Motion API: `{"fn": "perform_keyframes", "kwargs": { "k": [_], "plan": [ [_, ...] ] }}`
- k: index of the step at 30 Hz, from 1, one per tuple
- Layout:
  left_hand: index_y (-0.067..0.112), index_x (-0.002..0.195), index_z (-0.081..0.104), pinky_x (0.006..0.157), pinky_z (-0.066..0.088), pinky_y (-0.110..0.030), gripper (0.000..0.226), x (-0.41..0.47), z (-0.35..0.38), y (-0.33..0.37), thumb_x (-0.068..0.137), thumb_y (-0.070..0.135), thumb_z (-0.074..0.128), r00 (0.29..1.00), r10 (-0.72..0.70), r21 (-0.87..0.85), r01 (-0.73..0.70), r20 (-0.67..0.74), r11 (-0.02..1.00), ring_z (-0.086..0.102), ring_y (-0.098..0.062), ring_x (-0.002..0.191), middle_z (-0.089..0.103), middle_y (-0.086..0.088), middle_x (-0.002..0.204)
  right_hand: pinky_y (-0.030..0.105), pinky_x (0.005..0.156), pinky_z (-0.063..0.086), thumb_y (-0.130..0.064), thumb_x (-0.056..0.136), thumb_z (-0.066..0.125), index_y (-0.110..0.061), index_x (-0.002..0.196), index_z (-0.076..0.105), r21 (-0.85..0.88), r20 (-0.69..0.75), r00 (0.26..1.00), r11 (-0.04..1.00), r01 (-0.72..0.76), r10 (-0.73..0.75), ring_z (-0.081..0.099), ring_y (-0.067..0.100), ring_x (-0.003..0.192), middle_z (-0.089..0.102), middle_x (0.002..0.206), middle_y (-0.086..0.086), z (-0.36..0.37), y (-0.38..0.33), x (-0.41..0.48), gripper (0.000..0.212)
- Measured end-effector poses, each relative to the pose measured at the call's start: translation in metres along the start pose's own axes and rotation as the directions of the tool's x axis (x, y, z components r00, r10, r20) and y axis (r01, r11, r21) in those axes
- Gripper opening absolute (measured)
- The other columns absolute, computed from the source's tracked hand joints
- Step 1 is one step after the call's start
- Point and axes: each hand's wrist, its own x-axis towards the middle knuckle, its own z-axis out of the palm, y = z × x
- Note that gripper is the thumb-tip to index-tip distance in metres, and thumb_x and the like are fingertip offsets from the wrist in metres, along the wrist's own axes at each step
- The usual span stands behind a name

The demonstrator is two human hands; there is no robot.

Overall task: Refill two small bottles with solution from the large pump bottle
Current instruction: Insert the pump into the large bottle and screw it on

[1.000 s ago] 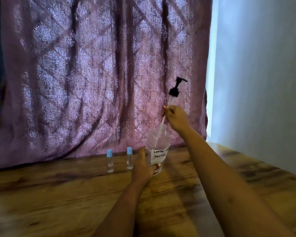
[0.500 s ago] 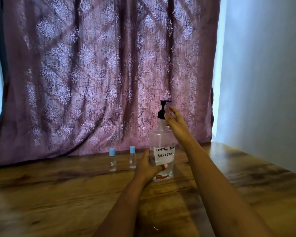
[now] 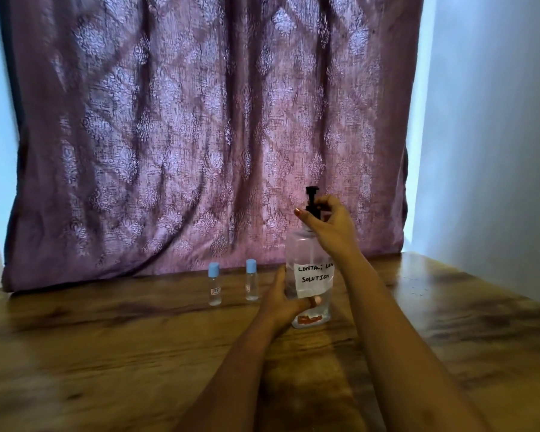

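Two hands on the large pump bottle [image 3: 306, 251], upright on the tabletop [image 3: 138, 353] right of centre. Left hand [image 3: 282, 302] wrapped round the lower body, its fingers [image 3: 317, 301] curled to the front under the handwritten label. Right hand [image 3: 331, 222] up at the neck, gripping the black pump [image 3: 311, 194] at its collar.

Lifted clear with the dip tube out a second ago. Dropped back into the neck half a second ago, right hand spread beside it. Now gripped again, probably for screwing down.

Near the big bottle on its left, not touching: left small bottle [image 3: 214, 285] and right small bottle [image 3: 251, 280], upright, side by side, blue caps on, before the curtain [image 3: 200, 135]. Fill level too faint to read.

Looks like closing up after filling. If not yet filled, caps to come off first.
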Motion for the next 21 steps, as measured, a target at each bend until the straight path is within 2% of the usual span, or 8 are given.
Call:
{"fn": "perform_keyframes", "kwargs": {
  "k": [3, 8, 10, 12, 14, 16, 18, 21],
  "plan": [
    [0.039, 0.128, 0.042, 0.094, 0.053, -0.051, 0.092, -0.001, 0.001, 0.002, 0.047, 0.041, 0.086, 1.0, -0.006, -0.02, 0.007, 0.001, 1.0, 0.06, -0.022, 0.114, 0.064, 0.001, 0.123, 0.023, 0.073, 0.049, -0.033, 0.075, 0.075, -0.013, 0.104, 0.049, -0.089, -0.025, 0.999, 0.995, 0.042, -0.044, 0.058, 0.019, 0.092, 0.059, 0.107, 0.01, 0.005, 0.001, 0.0, 0.044],
    [0.037, 0.134, 0.04, 0.096, 0.051, -0.051, 0.099, -0.001, 0.001, 0.001, 0.046, 0.042, 0.086, 1.0, -0.004, -0.008, 0.004, -0.017, 1.0, 0.059, -0.022, 0.117, 0.064, 0.0, 0.125, 0.036, 0.087, 0.05, -0.029, 0.084, 0.065, -0.019, 0.108, 0.048, 0.001, 0.007, 0.999, 0.999, 0.032, -0.032, 0.059, 0.017, 0.099, 0.061, 0.108, 0.001, 0.005, 0.006, -0.008, 0.031],
    [0.038, 0.133, 0.04, 0.096, 0.052, -0.051, 0.097, -0.002, 0.001, 0.002, 0.048, 0.041, 0.085, 1.0, -0.003, -0.001, 0.003, -0.021, 1.0, 0.059, -0.022, 0.115, 0.064, 0.001, 0.124, 0.039, 0.09, 0.052, -0.023, 0.086, 0.063, -0.021, 0.109, 0.047, 0.038, 0.023, 0.999, 0.999, 0.029, -0.03, 0.06, 0.019, 0.102, 0.062, 0.111, 0.005, 0.004, 0.008, -0.009, 0.027],
    [0.038, 0.132, 0.04, 0.095, 0.052, -0.05, 0.094, -0.003, 0.0, 0.003, 0.049, 0.04, 0.085, 1.0, -0.002, 0.01, 0.003, -0.022, 1.0, 0.06, -0.02, 0.114, 0.065, 0.002, 0.122, 0.032, 0.085, 0.053, -0.021, 0.084, 0.066, -0.021, 0.107, 0.045, 0.04, 0.004, 0.998, 0.998, 0.056, -0.056, 0.062, 0.016, 0.097, 0.063, 0.106, 0.003, 0.003, 0.009, -0.01, 0.031],
    [0.036, 0.135, 0.04, 0.095, 0.052, -0.05, 0.094, -0.004, 0.0, 0.004, 0.053, 0.038, 0.085, 1.0, 0.007, 0.027, -0.006, -0.018, 1.0, 0.06, -0.02, 0.114, 0.064, 0.002, 0.123, 0.023, 0.075, 0.051, -0.026, 0.079, 0.072, -0.02, 0.104, 0.042, -0.001, -0.04, 0.994, 0.995, 0.097, -0.097, 0.062, 0.009, 0.087, 0.061, 0.094, -0.007, 0.004, 0.007, -0.011, 0.039],
    [0.033, 0.133, 0.042, 0.095, 0.052, -0.051, 0.087, -0.004, 0.0, 0.004, 0.058, 0.033, 0.086, 1.0, 0.018, 0.058, -0.017, -0.023, 0.998, 0.06, -0.02, 0.112, 0.065, 0.002, 0.121, 0.028, 0.071, 0.052, -0.034, 0.073, 0.076, -0.019, 0.102, 0.039, -0.073, -0.089, 0.989, 0.991, 0.112, -0.119, 0.06, 0.01, 0.081, 0.059, 0.091, -0.005, 0.005, 0.007, -0.011, 0.049],
    [0.035, 0.126, 0.045, 0.094, 0.052, -0.052, 0.076, -0.004, 0.0, 0.004, 0.061, 0.029, 0.085, 0.999, 0.024, 0.066, -0.022, -0.03, 0.998, 0.06, -0.02, 0.11, 0.065, 0.002, 0.118, 0.036, 0.073, 0.053, -0.04, 0.07, 0.077, -0.017, 0.103, 0.037, -0.114, -0.106, 0.985, 0.986, 0.122, -0.134, 0.058, 0.012, 0.082, 0.055, 0.097, -0.001, 0.006, 0.008, -0.012, 0.056],
    [0.038, 0.121, 0.045, 0.094, 0.052, -0.052, 0.072, -0.005, 0.0, 0.005, 0.061, 0.03, 0.085, 0.999, 0.022, 0.07, -0.02, -0.03, 0.997, 0.06, -0.021, 0.11, 0.066, 0.002, 0.117, 0.034, 0.083, 0.048, -0.052, 0.073, 0.069, -0.024, 0.118, 0.036, -0.202, -0.047, 0.988, 0.97, 0.135, -0.148, 0.054, 0.013, 0.1, 0.05, 0.12, 0.001, 0.009, 0.011, -0.014, 0.063]
  ]
}}
